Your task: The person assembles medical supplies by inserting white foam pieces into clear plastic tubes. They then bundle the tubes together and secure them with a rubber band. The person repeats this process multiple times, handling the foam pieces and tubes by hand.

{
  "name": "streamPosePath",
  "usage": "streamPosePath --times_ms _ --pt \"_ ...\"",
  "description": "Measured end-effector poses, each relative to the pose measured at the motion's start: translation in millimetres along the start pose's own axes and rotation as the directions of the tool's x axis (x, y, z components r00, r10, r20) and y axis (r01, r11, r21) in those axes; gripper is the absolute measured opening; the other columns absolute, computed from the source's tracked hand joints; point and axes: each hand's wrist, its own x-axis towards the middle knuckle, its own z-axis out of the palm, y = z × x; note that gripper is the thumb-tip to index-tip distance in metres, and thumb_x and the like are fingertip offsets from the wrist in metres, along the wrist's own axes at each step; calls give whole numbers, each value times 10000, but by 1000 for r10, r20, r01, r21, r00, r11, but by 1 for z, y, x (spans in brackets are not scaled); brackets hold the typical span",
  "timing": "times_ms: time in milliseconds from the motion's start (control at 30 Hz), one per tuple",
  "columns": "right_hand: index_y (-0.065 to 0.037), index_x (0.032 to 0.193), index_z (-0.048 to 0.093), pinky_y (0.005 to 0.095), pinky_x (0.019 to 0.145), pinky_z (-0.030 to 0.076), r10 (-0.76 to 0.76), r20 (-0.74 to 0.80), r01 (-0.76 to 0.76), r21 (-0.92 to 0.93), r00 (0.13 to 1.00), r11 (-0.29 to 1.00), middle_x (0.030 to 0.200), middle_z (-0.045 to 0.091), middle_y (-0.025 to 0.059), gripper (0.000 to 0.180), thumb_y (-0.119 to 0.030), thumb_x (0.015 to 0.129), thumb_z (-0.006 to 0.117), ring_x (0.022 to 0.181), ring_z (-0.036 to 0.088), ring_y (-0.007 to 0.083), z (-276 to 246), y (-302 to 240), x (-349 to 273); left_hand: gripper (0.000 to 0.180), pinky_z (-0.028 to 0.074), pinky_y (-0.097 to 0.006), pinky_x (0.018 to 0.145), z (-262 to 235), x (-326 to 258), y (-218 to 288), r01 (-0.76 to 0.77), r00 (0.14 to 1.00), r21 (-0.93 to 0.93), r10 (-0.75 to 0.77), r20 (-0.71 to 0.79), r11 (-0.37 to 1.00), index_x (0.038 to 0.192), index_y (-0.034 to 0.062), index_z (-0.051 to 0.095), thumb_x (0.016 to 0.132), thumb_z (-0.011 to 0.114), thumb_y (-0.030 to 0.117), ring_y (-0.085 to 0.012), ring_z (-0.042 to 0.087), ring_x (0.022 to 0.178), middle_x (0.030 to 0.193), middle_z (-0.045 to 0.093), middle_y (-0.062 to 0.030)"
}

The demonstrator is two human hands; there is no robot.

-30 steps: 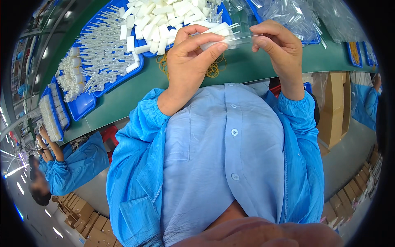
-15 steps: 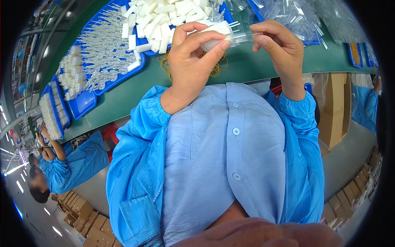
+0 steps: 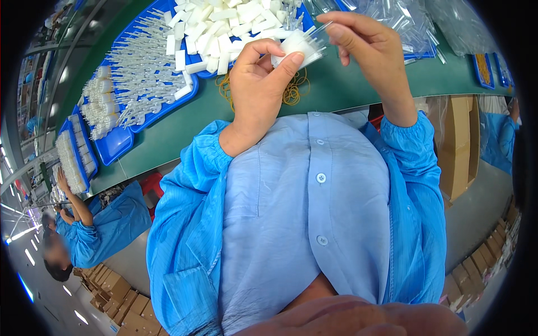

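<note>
My left hand (image 3: 260,84) is closed around a small bundle of white pieces (image 3: 294,47), its thumb pressed over the front. Several thin, clear and whitish plastic sticks (image 3: 317,49) jut from the bundle's right side. Just above those ends, my right hand (image 3: 364,42) pinches a thin clear plastic strip (image 3: 328,26) between thumb and forefinger. The other right fingers curl loosely. Beneath the bundle, yellow rubber bands (image 3: 294,92) lie on the green table (image 3: 347,89).
White rectangular blocks (image 3: 216,33) are heaped in a blue tray (image 3: 193,89), beside many clear thin-stemmed parts (image 3: 140,67). Clear plastic pieces (image 3: 398,25) pile up at the far right. A cardboard box (image 3: 457,145) stands below the table's right side. A co-worker (image 3: 106,224) sits at left.
My right hand has risen and shifted slightly left, with the clear strip now tilted upward. The bundle in my left hand has turned, so its stick ends show more.
</note>
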Motion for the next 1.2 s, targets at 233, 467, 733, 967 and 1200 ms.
streamPosePath --times_ms 233,467,733,967,1200 --pt "-57 1171 647 282 754 503 -246 -60 219 -286 967 933 944 649 45 357 -113 826 718 838 614 135 8 0 9 144 542 -259 763 5 0 8 206 974 -154 -217 -61 966 996 4 526 895 629 11 -151 640 906 1012 638 -136" --pt "34 1355 357 490 1006 367 -446 283 520 -600 849 608 1283 421 240 986 -424 636 854 1214 419 424 16 -11 0 127 554 -254 707 1 0 8 298 950 -209 -311 -31 931 969 -4 541 890 636 23 -178 661 849 965 643 -136" --pt "20 1377 339 488 1012 363 -495 238 527 -603 835 599 1296 430 248 931 -282 656 844 1211 432 416 21 -3 0 103 531 -272 738 -3 -2 8 359 931 -236 -366 14 903 984 7 556 903 609 43 -193 660 857 977 637 -125" --pt "27 1351 373 476 974 405 -543 125 509 -565 830 649 1243 491 226 905 -222 630 860 1149 494 408 27 4 -4 135 509 -293 817 -7 -3 7 339 939 -297 -340 49 893 1048 7 538 918 540 41 -173 621 902 1016 603 -98" --pt "9 1206 524 473 962 419 -646 122 575 -598 754 558 1128 572 181 726 -190 604 877 1132 523 379 30 6 -2 122 503 -308 822 -3 -4 11 311 946 -360 -321 32 880 1045 6 532 932 516 49 -168 606 914 1041 587 -100"
